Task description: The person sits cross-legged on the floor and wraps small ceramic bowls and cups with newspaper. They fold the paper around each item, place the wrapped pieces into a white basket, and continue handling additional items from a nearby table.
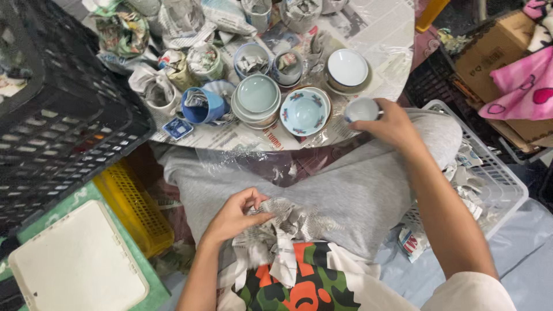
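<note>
- Crumpled newspaper [276, 222] lies in the lap on grey trousers, nearest the camera, just above a camouflage-print shirt hem [305, 282].
- Left hand [239, 212] pinches the left edge of that crumpled newspaper, fingers curled closed on it.
- Right hand [391, 124] is stretched out to the near right edge of the tabletop [386, 29], fingers wrapped round a small white cup [362, 109], which is held just at that edge.
- Tabletop is covered in newspaper sheets and clear plastic film.
- Floral bowl [304, 111], pale blue with red and green pattern, sits near the front edge, just left of the small white cup.
- Stack of pale green bowls [257, 99] stands touching the floral bowl's left side.
- White bowl [347, 69] rests on a saucer behind the small white cup.
- Blue mug [203, 105] lies tipped on its side left of the green stack, paper stuffed inside.
- More cups stuffed with newspaper crowd the far half of the tabletop; count unclear.
- Small blue square dish [178, 128] sits at the front left edge.
- Black plastic crate [57, 109] stands at left, a yellow crate [135, 210] below it.
- White basket [495, 178] at right holds paper scraps, partly hidden by the right forearm.
</note>
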